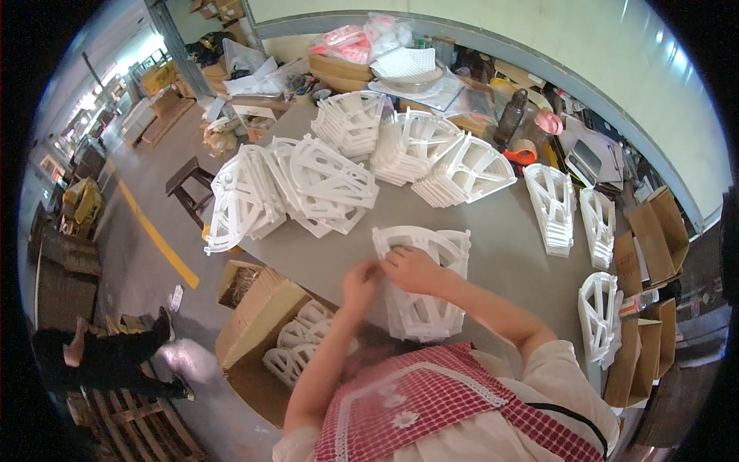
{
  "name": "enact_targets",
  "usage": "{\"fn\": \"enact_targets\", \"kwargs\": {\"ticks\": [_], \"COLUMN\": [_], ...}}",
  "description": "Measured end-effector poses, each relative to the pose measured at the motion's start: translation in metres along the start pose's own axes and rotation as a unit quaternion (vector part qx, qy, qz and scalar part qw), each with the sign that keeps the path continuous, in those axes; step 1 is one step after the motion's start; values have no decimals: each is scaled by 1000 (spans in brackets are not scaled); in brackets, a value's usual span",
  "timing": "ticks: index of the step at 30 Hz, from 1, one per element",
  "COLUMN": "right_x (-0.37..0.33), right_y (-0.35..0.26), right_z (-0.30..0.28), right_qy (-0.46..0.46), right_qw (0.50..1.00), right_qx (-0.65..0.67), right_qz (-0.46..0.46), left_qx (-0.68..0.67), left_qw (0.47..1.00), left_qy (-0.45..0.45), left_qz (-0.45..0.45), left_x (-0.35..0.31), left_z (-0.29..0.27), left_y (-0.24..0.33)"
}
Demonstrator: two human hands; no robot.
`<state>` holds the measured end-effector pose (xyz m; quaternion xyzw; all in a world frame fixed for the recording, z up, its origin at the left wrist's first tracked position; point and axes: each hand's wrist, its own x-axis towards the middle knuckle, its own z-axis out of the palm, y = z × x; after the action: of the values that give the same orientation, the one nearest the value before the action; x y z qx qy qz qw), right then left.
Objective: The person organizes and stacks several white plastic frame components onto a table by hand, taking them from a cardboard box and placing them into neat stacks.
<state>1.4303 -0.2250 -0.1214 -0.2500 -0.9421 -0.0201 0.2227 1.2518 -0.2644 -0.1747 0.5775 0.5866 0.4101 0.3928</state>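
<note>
Directly in front of me lies a stack of white fan-shaped plastic frames [431,308] with cut-out openings. My right hand [413,269] rests over the upper left part of this stack, its fingers bent and drawn together. Close beside it, at the stack's left edge, my left hand [362,283] is closed, its fingertips pointing toward the right hand. Whatever the fingers hold between them is too small or hidden to make out. Farther off on the grey table [315,258] stand more white frames in piles, a loose heap [327,177] at left and a neat stack [469,169] at centre.
An open cardboard box [258,323] with white frames stands below the table's left edge. Narrow stacks [550,208] lie at right, near small cartons [658,239]. Orange-handled scissors [521,154] and a dark bottle [511,115] sit at the back. A person's leg [115,346] shows at left.
</note>
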Motion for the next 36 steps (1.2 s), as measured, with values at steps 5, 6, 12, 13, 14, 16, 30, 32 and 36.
{"fn": "enact_targets", "kwargs": {"ticks": [5, 6, 12, 13, 14, 16, 30, 32, 36], "right_x": [2, 3, 11, 11, 10, 9, -13, -11, -5], "right_y": [20, 22, 25, 27, 27, 27, 22, 20, 17], "right_z": [6, 6, 5, 7, 9, 12, 19, 19, 18], "right_qy": [-37, -42, -69, -65, -60, -53, -43, -49, -67], "right_qw": [997, 996, 991, 993, 993, 988, 942, 951, 946], "right_qx": [22, 23, 37, 62, 88, 143, 261, 236, 234], "right_qz": [-63, -74, -109, -80, -51, 10, 207, 196, 215], "left_qx": [-58, -71, -104, -99, -82, -48, 50, 148, 284], "left_qw": [996, 996, 992, 992, 994, 997, 995, 980, 935], "left_qy": [-64, -62, -75, -77, -67, -44, 65, 48, 43], "left_qz": [-9, -7, 3, 11, 19, 35, 57, 121, 207], "left_x": [13, 14, 18, 18, 18, 15, 3, 4, 8], "left_z": [-3, -2, -2, -3, -3, -3, -5, -9, -6], "left_y": [-19, -22, -33, -30, -27, -18, 28, 34, 24]}}
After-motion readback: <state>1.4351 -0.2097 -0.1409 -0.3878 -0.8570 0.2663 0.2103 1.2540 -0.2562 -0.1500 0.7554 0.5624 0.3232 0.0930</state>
